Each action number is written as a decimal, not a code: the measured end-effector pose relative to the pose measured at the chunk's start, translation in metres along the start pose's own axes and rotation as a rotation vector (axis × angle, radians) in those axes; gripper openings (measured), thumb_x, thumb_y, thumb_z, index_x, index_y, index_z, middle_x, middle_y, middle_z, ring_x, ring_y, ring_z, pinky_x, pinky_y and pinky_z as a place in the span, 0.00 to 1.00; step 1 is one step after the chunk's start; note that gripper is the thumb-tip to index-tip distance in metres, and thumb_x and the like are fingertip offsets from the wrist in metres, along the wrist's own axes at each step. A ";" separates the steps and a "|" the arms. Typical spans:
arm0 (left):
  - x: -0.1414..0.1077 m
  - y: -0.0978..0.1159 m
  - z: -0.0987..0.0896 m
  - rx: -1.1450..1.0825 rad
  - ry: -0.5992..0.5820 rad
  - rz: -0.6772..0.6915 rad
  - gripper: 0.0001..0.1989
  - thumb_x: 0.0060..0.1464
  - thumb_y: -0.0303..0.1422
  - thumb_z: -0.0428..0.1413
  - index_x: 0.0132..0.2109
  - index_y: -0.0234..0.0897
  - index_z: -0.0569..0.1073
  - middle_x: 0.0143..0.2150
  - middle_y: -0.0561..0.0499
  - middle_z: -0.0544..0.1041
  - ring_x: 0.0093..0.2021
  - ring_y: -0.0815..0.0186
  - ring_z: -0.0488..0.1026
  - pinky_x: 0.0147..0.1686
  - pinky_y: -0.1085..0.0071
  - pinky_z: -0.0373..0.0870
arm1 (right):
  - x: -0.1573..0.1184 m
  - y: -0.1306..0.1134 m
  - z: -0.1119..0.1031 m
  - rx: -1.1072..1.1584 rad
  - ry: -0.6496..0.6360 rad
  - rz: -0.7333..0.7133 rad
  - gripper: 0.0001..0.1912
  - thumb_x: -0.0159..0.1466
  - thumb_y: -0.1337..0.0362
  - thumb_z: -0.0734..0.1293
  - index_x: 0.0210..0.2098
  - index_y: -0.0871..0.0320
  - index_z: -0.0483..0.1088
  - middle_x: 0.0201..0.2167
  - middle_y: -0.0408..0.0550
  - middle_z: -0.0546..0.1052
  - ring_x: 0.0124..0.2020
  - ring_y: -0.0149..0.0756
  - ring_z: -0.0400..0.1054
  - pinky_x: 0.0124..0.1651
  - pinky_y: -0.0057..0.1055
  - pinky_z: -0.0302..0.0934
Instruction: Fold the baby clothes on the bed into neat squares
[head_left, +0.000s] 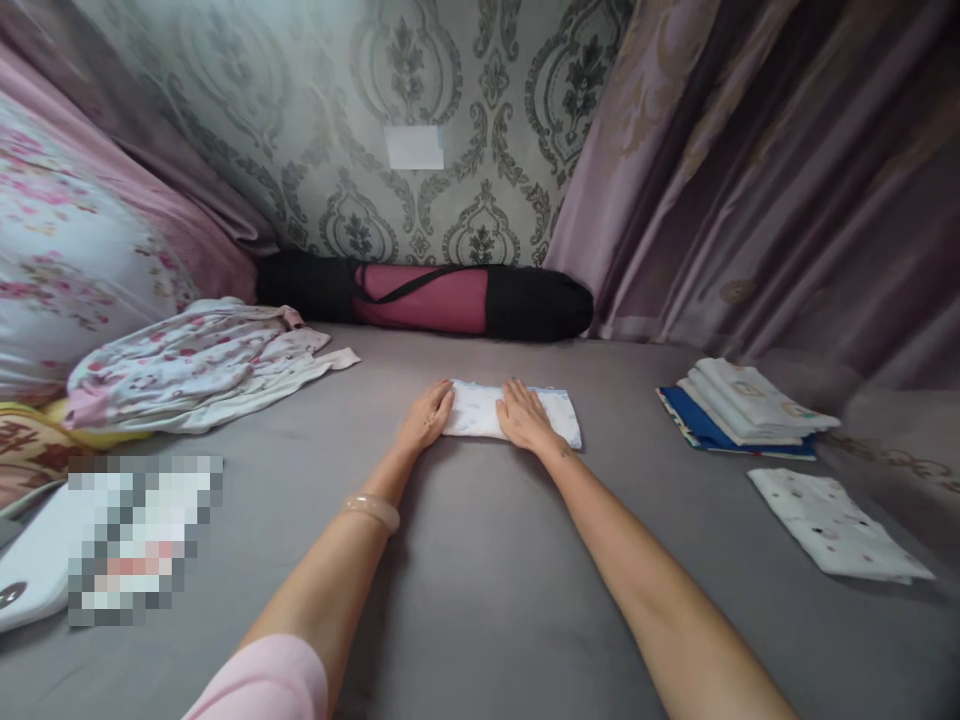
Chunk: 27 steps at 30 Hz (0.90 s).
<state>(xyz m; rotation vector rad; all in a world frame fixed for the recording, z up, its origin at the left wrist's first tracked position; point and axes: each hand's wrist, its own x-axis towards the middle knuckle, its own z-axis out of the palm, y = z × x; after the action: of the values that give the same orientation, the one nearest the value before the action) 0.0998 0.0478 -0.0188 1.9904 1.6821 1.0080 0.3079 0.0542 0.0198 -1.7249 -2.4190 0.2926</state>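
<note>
White cloth [474,412]: right out in front, a folded strip lying flat on the grey sheet [480,600], faint blue marks on it and a bluish trim along the far edge.
Left hand [432,412]: laid at the strip's left end, fingers stretched and together, no grip to be seen.
Right hand [524,413]: palm down across the strip, right of its middle, fingers spread a little, clutching nothing.
Step in hand: looks like pressing and smoothing the folded layers, one palm steadying the end while the other flattens.
Next move: would seem to call for light, even pressure, then a hold on both ends so that the layers keep together.
Right side: a folded stack [739,390], and just nearer, a spotted folded cloth [832,525] on its own.
Left side: rumpled printed clothes [202,360], well apart from both hands.
</note>
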 end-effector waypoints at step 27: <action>-0.002 0.009 -0.011 -0.145 0.143 -0.143 0.21 0.64 0.36 0.40 0.55 0.35 0.71 0.57 0.44 0.73 0.58 0.59 0.68 0.61 0.60 0.61 | 0.018 -0.053 0.036 -0.039 0.111 -0.079 0.30 0.70 0.59 0.50 0.66 0.71 0.53 0.68 0.60 0.54 0.68 0.45 0.44 0.68 0.43 0.35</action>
<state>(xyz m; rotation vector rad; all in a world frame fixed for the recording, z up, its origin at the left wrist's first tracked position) 0.0983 0.0420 -0.0062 1.7176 1.7421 1.2069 0.2447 0.0516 -0.0013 -1.6103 -2.4204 0.1373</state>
